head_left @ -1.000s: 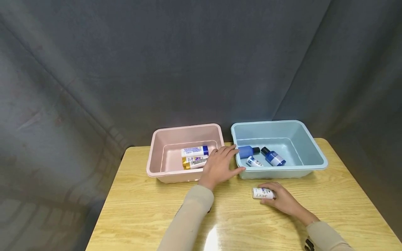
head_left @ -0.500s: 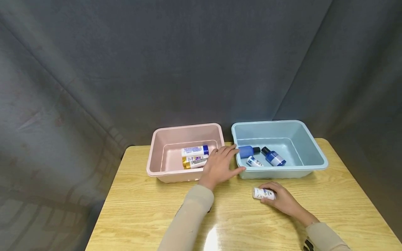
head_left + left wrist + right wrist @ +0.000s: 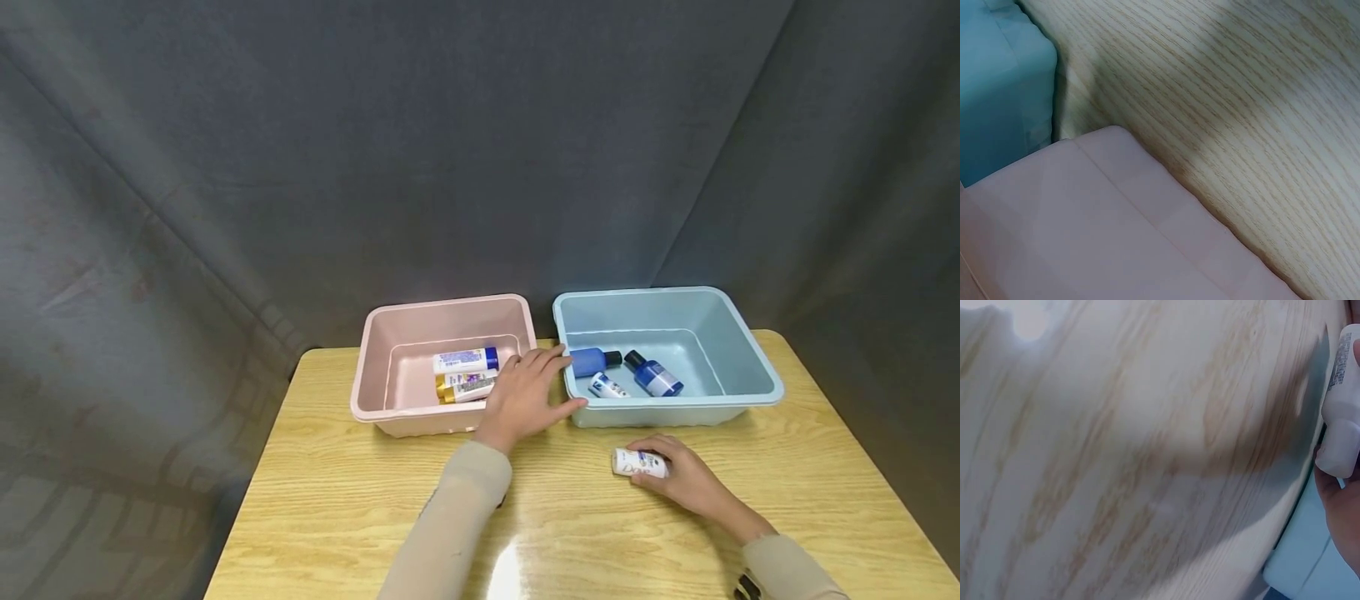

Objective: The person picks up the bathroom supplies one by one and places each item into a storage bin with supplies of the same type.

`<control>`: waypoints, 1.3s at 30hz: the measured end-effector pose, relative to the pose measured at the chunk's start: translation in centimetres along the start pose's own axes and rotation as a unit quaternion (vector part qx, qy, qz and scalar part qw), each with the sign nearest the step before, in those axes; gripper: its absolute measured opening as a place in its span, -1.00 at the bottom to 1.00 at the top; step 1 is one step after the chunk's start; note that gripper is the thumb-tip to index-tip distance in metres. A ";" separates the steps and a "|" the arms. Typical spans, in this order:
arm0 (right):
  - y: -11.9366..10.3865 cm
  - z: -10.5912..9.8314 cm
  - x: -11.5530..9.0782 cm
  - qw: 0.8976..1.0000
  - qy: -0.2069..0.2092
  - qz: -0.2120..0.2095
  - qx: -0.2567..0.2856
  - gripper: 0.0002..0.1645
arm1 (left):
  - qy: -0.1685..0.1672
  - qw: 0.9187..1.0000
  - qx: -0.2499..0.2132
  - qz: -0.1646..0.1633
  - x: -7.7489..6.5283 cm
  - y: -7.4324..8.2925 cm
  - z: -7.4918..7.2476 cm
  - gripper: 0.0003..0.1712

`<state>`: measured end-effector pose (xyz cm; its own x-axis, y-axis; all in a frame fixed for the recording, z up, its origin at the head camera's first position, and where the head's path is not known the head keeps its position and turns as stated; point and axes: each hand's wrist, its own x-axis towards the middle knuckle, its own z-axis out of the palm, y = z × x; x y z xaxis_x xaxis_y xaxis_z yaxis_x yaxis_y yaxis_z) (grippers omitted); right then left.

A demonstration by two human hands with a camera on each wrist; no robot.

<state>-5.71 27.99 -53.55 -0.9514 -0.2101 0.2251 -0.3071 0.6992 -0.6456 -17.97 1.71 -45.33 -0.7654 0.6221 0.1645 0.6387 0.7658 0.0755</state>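
My right hand (image 3: 690,479) grips a small white Dove bottle (image 3: 637,463) lying sideways in front of the blue bin (image 3: 675,408). In the right wrist view the white bottle (image 3: 1342,406) shows at the right edge, partly cut off, with fingers against it. My left hand (image 3: 521,400) has its fingers spread over the gap between the pink bin (image 3: 420,423) and the blue bin. Its fingertips and thumb touch the blue bin's near left rim. In the left wrist view only a sliver at the lower left edge may be the hand.
Inside the pink bin lie a white tube with a blue cap (image 3: 465,360) and gold-capped white tubes (image 3: 467,387). The blue bin holds blue bottles with black caps (image 3: 656,377) and a small white-and-blue bottle (image 3: 606,386). A grey curtain (image 3: 450,150) hangs behind the wooden table (image 3: 337,500).
My right hand has shifted slightly to the right with the Dove bottle, whose label has turned a little. The left hand and both bins stay in place.
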 end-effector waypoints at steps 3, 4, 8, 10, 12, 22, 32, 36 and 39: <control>0.0 -0.2 -0.2 1.000 -0.002 0.002 -0.006 -0.52 | -0.002 1.000 -0.002 -0.001 0.0 0.0 -0.1 -0.10; -0.1 -0.2 -0.3 1.000 -0.003 0.005 -0.006 -0.52 | -0.003 1.000 -0.003 -0.003 0.0 0.0 -0.1 -0.10; -0.1 -0.3 -0.6 1.000 -0.003 0.011 -0.008 -0.52 | -0.006 1.000 -0.005 -0.005 0.0 0.1 -0.2 -0.09; -0.1 -0.4 -0.8 1.000 0.001 0.010 -0.009 -0.52 | -0.006 1.000 -0.005 -0.003 0.0 0.1 -0.2 -0.09; -0.2 -0.5 -0.9 1.000 0.005 0.008 -0.011 -0.51 | -0.006 1.000 -0.004 -0.003 0.0 0.1 -0.1 -0.09; -1.0 -2.3 -1.2 0.999 -0.010 0.046 -0.016 -0.51 | -0.007 1.000 -0.002 0.001 0.0 0.0 -0.1 -0.07; -1.2 -2.9 -1.2 0.999 0.017 0.027 -0.028 -0.51 | -0.006 1.000 -0.004 0.000 0.0 -0.1 -0.1 -0.08; -1.4 -3.0 -1.1 0.999 0.020 0.019 -0.023 -0.50 | -0.009 1.000 -0.004 -0.003 0.0 -0.1 0.0 -0.09; -1.5 -3.1 -1.0 0.999 0.024 0.019 -0.025 -0.49 | -0.004 1.000 -0.004 0.000 0.0 0.0 0.0 -0.09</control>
<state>-4.19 29.27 -50.56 -0.9597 -0.1517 0.2364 -0.2689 0.7393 -0.6174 -18.00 1.70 -45.38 -0.7666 0.6230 0.1556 0.6386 0.7651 0.0830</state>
